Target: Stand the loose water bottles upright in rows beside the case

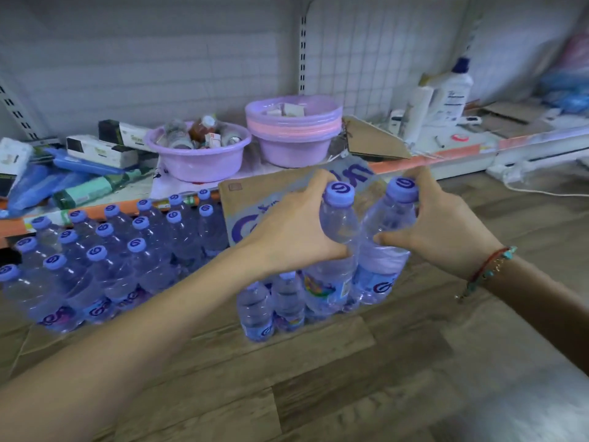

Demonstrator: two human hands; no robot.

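Bottles in hand number two: left hand [296, 224] curls round one water bottle [338, 218], right hand [443, 224] round another bottle [387, 224], both upright, caps up, side by side above the cardboard case [255, 199]. Two small bottles [271, 304] stand below them. About seventeen upright bottles [105, 250] form rows left of the case. Labels are too blurred to read.

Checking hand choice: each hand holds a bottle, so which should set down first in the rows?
Probably left: the left hand with its bottle is nearer the standing rows than the right hand.
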